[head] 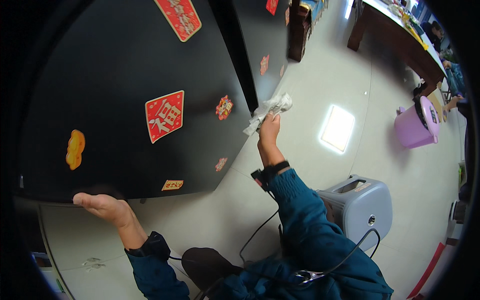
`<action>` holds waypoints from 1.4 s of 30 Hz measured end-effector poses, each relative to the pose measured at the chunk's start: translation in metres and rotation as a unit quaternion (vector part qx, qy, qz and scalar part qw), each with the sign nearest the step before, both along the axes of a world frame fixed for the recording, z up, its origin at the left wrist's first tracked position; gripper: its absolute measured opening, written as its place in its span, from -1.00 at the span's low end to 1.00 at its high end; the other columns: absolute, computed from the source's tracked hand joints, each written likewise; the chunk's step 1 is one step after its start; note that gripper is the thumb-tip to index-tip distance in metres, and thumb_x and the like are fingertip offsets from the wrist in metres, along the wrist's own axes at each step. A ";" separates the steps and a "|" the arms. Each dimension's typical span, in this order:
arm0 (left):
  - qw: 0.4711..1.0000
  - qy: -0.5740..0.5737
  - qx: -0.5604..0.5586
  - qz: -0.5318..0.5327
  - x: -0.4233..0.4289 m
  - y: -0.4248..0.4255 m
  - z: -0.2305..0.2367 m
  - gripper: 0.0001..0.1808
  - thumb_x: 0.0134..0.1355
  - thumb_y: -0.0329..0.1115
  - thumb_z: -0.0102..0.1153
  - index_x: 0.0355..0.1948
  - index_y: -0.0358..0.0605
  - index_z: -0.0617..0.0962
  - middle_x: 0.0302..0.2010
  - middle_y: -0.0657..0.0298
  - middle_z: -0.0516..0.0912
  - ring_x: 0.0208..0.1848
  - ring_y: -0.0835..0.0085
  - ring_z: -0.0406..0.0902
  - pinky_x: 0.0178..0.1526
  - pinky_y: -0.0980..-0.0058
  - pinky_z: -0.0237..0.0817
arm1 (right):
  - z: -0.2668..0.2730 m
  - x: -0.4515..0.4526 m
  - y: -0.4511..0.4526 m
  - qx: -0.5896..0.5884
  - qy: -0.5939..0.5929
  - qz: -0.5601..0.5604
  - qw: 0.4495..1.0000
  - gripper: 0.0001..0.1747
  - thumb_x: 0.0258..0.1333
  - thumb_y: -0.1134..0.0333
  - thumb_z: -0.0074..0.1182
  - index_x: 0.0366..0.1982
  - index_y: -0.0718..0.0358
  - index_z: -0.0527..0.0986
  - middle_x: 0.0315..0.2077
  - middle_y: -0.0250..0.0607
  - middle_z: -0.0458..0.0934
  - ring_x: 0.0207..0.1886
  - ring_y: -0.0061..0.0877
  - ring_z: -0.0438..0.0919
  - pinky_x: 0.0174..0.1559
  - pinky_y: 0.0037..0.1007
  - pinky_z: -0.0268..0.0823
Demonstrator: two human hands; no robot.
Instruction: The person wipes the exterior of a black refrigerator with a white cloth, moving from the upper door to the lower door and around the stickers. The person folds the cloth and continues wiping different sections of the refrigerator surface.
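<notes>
A large black door front (112, 67), which looks like a refrigerator's, fills the upper left. It bears several red festive stickers (165, 116) and a yellow cloud-shaped piece (75, 150). My right hand (270, 129) is closed on a crumpled white cloth or tissue (275, 105). The cloth lies against the edge of the front, where a dark recessed strip (240, 56) ends. At the near left edge of the front is my left hand (103, 208), thumb pointing left. Its other fingers are mostly hidden, so its grip cannot be told.
A grey plastic stool (367, 210) stands close by my right arm. Farther right are a lilac bin (416, 125) and a dark wooden table (405, 48). Another person (455, 78) is at the far right rim. Dark cables (258, 232) run from my wrists. Pale cabinet doors (86, 240) are at lower left.
</notes>
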State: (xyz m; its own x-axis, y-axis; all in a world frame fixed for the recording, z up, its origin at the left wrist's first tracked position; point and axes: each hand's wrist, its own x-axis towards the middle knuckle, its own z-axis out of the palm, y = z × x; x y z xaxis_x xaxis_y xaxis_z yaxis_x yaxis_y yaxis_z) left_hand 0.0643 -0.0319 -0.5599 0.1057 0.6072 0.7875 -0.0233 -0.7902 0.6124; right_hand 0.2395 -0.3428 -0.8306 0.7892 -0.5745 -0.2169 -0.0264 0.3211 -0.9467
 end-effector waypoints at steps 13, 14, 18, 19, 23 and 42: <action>0.969 0.093 0.017 -0.227 -0.061 -0.047 0.003 -0.05 0.49 0.33 -0.34 0.53 -0.32 0.01 0.58 -0.10 -0.02 0.63 0.09 -0.12 0.61 0.20 -0.25 | 0.208 -0.220 0.036 -0.031 -0.262 0.466 0.845 -0.48 0.28 0.53 0.05 0.27 0.26 0.35 -0.10 -0.20 0.51 -0.22 -0.52 0.58 -0.13 -0.43 0.44; 0.957 0.097 0.011 -0.273 -0.071 -0.062 -0.006 0.02 0.42 0.38 -0.21 0.53 -0.31 0.01 0.57 -0.09 -0.03 0.62 0.11 -0.09 0.59 0.16 -0.19 | 0.210 -0.224 0.035 -0.034 -0.251 0.481 0.839 -0.48 0.28 0.53 0.06 0.27 0.25 0.35 -0.09 -0.19 0.52 -0.22 -0.50 0.60 -0.13 -0.42 0.45; 0.841 0.185 -0.129 -0.491 -0.111 -0.109 -0.036 0.17 0.24 0.38 0.18 0.51 -0.32 0.03 0.56 -0.03 -0.02 0.57 0.18 0.02 0.53 0.12 0.01 | 0.210 -0.237 0.043 -0.206 -0.335 0.498 0.772 -0.40 0.18 0.47 0.18 0.27 0.20 0.36 0.00 -0.08 0.52 -0.01 -0.09 0.57 0.00 -0.27 0.46; 0.810 0.168 -0.194 -0.527 -0.114 -0.117 -0.043 0.20 0.20 0.36 0.25 0.50 -0.32 0.04 0.56 -0.03 -0.02 0.56 0.20 0.06 0.50 0.16 0.06 | 0.209 -0.241 0.047 -0.226 -0.348 0.502 0.759 -0.39 0.16 0.45 0.21 0.27 0.21 0.36 0.02 -0.07 0.52 0.02 -0.05 0.54 0.01 -0.25 0.45; 0.782 0.226 -0.276 -0.510 -0.119 -0.107 -0.038 -0.35 0.44 -0.11 0.14 0.34 -0.32 0.27 0.24 -0.03 0.53 0.21 0.32 0.51 0.32 0.25 0.28 | 0.209 -0.243 0.038 -0.138 -0.331 0.613 0.704 -0.32 0.23 0.36 0.21 0.37 0.14 0.30 0.11 0.02 0.47 0.15 -0.04 0.47 0.19 -0.13 0.34; 0.951 0.110 -0.123 -0.262 -0.049 -0.026 -0.003 -0.22 0.21 -0.40 0.48 0.35 -0.19 0.30 0.01 0.26 0.50 -0.03 0.55 0.47 0.07 0.56 0.33 | 0.002 -0.213 -0.291 -0.496 0.501 0.647 0.291 0.13 -0.04 -0.43 0.25 0.45 0.05 0.27 0.40 -0.15 0.34 0.45 -0.10 0.27 0.42 -0.03 0.14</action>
